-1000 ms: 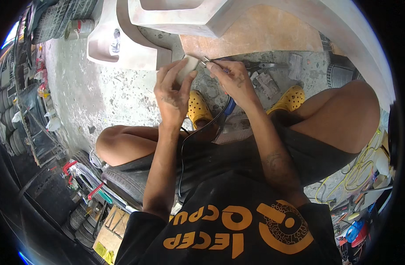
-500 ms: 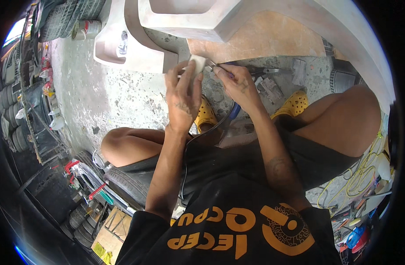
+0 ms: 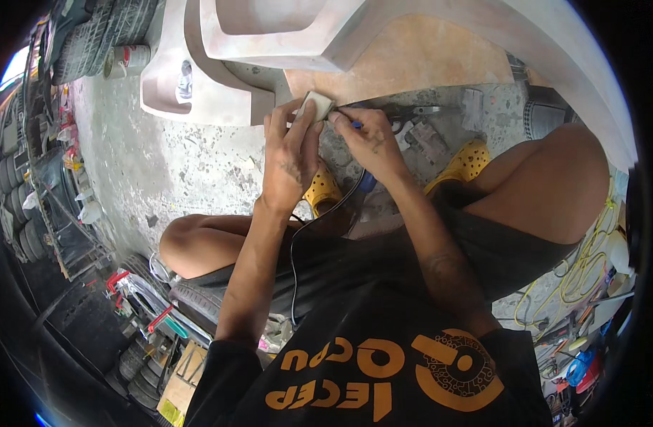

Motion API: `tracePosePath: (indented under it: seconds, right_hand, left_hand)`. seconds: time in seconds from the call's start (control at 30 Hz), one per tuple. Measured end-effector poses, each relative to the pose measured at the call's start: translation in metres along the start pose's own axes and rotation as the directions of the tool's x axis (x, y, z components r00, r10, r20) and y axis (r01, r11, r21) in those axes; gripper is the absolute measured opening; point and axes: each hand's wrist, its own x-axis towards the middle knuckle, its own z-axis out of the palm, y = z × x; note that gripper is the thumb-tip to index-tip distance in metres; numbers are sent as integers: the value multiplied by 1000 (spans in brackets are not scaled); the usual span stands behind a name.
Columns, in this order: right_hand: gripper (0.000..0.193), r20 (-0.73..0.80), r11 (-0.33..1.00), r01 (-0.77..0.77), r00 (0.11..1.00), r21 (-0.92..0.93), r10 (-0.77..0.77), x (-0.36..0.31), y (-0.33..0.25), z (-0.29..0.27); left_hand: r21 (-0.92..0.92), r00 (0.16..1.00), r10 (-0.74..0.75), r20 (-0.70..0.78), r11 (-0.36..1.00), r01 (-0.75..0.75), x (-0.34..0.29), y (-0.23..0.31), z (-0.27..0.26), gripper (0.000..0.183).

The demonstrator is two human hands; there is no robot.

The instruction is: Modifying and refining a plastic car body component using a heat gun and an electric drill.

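Observation:
My left hand (image 3: 291, 160) grips a small pale rectangular piece (image 3: 314, 105), held up in front of a large sanded beige body panel (image 3: 412, 53). My right hand (image 3: 365, 142) pinches the same piece from the right, fingertips meeting those of the left. A blue-handled tool with a dark cord (image 3: 365, 181) sits under my right wrist; the cord runs down over my lap. Whether the right hand also holds that tool I cannot tell.
I squat on stained concrete floor (image 3: 134, 164) in yellow clogs (image 3: 469, 160). A second pale panel part (image 3: 191, 92) lies at upper left beside a can (image 3: 127, 60). Tyres (image 3: 28, 235) line the left. Yellow cable and tools (image 3: 582, 285) lie at right.
Both hands have stayed together on the small piece, keeping the same grip. The view has shifted slightly, so the panel sits a little differently in the picture.

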Motion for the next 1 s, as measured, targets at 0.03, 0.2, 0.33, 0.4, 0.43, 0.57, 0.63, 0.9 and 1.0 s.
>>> tracePosePath:
  seconds: [0.03, 0.2, 0.33, 0.4, 0.43, 0.57, 0.63, 0.9, 1.0]
  right_hand:
    - [27, -4, 1000, 14, 1000, -19, -14, -1, -1, 2]
    - [26, 18, 997, 58, 998, -49, -57, 3, -2, -5]
    - [25, -67, 994, 108, 992, 29, -106, 1, -3, 1]
    - [25, -45, 995, 96, 994, 17, -95, -3, -2, 0]
    - [25, -26, 996, 91, 996, 3, -91, 1, 0, -3]
    - [28, -51, 993, 114, 992, -30, -115, 3, 6, 1]
    - [30, -5, 1000, -14, 1000, 26, 14, 1, -6, -4]
    - [28, 33, 999, 36, 999, 6, -36, 3, 0, 0]
    - [36, 3, 995, 90, 996, -33, -90, 3, 11, -2]
  left_hand:
    - [0, 1000, 1, -2, 1000, -1, 7, 0, 3, 33]
    - [43, 999, 41, -19, 998, -40, 6, -3, 5, 30]
    - [1, 999, 27, -37, 1000, -27, 24, 2, 12, 31]
    - [2, 995, 88, -54, 996, -88, 23, 2, 12, 31]
    - [-1, 994, 90, -56, 996, -91, 15, -2, 11, 31]
    - [103, 991, 123, -46, 988, -118, 24, 0, 11, 29]
    - [47, 984, 144, -103, 989, -140, 29, 1, 16, 30]
    - [24, 990, 90, -112, 996, -87, 21, -1, 7, 28]
    - [-70, 995, -99, 10, 993, 100, -11, -1, -13, 26]
